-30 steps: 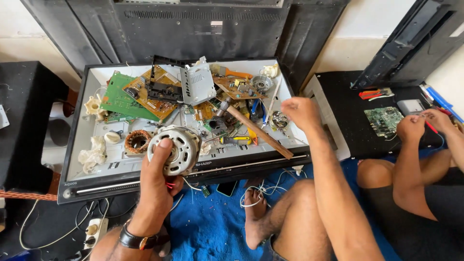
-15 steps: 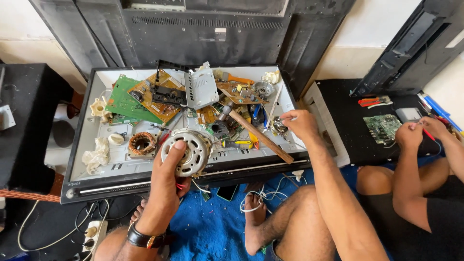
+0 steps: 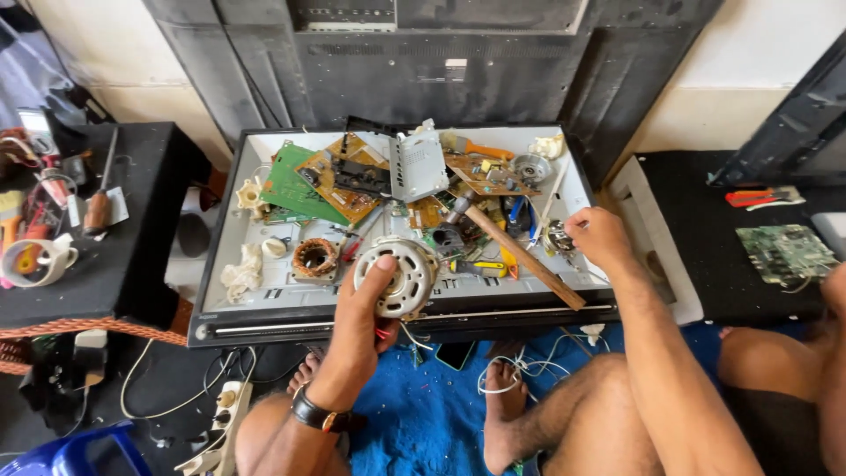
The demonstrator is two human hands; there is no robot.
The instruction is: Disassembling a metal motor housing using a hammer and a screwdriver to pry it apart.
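Gripping a round silver motor housing [image 3: 393,278] near the front edge of the tray-like panel [image 3: 231,231] that serves as worktop, the left hand [image 3: 359,308] wraps it from below, thumb up across its face and fingers curled behind; a dark watch [image 3: 315,416] sits on that wrist. The housing stands on edge, its flat face turned toward the camera and its axis running front to back. The right hand [image 3: 597,236] rests well to the right, fingers curled down onto a small round metal part [image 3: 559,236] at the panel's right side; whether it pinches that part or only touches it cannot be told.

Between the two hands lies one hammer [image 3: 515,251], its wooden handle slanting from the head near the middle of the panel down toward the front right corner. The handle end lies nearer the right hand, the head nearer the housing.

Just left of the housing sits one copper winding coil [image 3: 315,256]. Farther back lie one green circuit board [image 3: 298,189], one brown board [image 3: 345,179] and one grey slotted metal cover [image 3: 418,165]. One yellow-handled screwdriver [image 3: 476,265] lies just right of the housing. Another person's knee [image 3: 765,363] shows at the right.
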